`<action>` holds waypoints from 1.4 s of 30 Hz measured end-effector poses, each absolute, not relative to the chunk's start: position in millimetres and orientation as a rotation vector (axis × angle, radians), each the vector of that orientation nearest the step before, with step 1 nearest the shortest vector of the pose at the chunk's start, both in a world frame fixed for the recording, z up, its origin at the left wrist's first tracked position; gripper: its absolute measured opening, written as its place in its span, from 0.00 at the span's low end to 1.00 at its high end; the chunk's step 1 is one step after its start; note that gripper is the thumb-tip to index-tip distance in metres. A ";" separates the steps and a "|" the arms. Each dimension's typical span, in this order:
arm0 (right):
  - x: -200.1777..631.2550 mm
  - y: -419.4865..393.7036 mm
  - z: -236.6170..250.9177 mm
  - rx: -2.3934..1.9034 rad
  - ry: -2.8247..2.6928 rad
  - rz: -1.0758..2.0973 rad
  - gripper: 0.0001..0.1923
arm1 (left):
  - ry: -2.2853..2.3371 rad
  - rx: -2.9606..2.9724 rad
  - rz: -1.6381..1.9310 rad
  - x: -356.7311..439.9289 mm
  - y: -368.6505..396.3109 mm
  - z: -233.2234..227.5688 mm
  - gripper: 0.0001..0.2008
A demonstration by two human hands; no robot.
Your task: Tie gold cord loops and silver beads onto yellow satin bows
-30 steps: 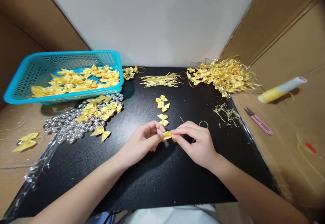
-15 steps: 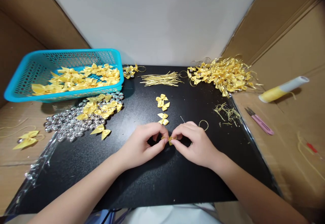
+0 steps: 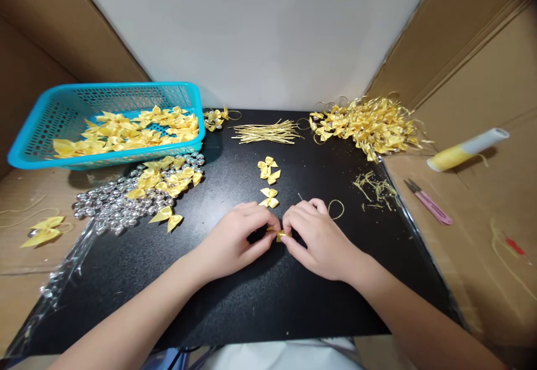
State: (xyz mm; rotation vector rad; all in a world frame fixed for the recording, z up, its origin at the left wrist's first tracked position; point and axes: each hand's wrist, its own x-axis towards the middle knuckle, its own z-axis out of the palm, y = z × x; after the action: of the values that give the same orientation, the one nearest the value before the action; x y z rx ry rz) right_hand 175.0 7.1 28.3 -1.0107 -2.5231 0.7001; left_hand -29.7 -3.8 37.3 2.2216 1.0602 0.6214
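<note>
Yellow bow (image 3: pixel 281 237) between left hand (image 3: pixel 237 238) and right hand (image 3: pixel 321 240)

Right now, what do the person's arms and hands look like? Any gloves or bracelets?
The left hand and right hand are both bare: no gloves, and no rings show. The left forearm and right forearm have no sleeves, watches or bracelets in view.

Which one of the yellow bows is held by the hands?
The bow between left hand and right hand, above the black table; the other visible bows lie untouched.
</note>
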 end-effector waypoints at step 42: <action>173.0 0.7 27.9 -0.807 -2.140 1.409 0.13 | 0.747 1.739 0.545 -27.2 -7.4 30.0 0.14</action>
State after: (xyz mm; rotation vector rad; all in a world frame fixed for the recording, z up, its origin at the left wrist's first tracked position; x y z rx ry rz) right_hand 173.0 0.7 27.9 -0.8074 -2.1395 1.4095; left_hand -27.2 -7.4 30.0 1.7392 0.7472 0.5451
